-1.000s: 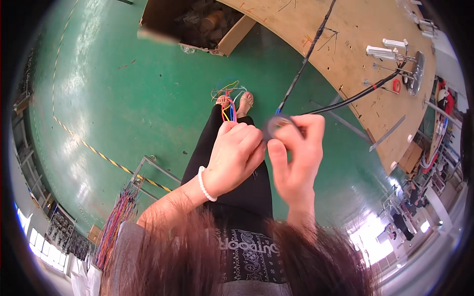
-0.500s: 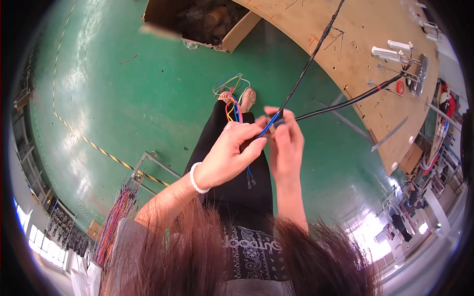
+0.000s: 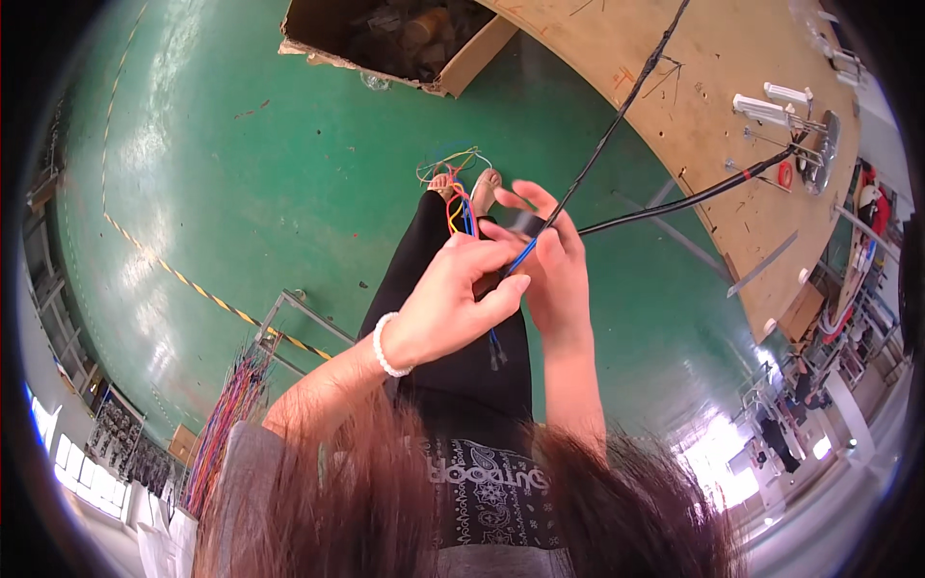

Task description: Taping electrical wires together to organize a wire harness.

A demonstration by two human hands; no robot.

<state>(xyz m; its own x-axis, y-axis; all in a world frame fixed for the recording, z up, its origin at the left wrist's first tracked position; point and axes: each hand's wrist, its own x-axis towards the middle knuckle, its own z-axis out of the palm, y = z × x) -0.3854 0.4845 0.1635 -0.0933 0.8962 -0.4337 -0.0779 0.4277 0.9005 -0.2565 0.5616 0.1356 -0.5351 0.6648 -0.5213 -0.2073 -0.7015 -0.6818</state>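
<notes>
My left hand point(image 3: 458, 299) pinches a bundle of blue wires point(image 3: 523, 255) between thumb and fingers. Coloured wire ends, red, yellow and blue point(image 3: 462, 210), hang beyond it, and short blue ends with dark tips point(image 3: 497, 354) dangle below. Close beside it, my right hand point(image 3: 557, 255) curls around a roll of black tape point(image 3: 526, 224), with some fingers raised. Where the hands meet, the blue wires run into a black-wrapped cable point(image 3: 609, 135) that stretches up to the board. A second black cable point(image 3: 674, 204) leads off right from behind my right hand.
A large wooden board point(image 3: 713, 125) with white holders point(image 3: 763, 109) and a red ring point(image 3: 785, 174) fills the upper right. An open cardboard box point(image 3: 472, 60) of scraps stands on the green floor. Long coloured wires point(image 3: 229, 424) hang by a metal frame point(image 3: 308, 316) at lower left.
The fingers of my right hand have lifted and spread somewhat, and the tape roll has moved up and shows more plainly. My left hand keeps its pinch on the wires.
</notes>
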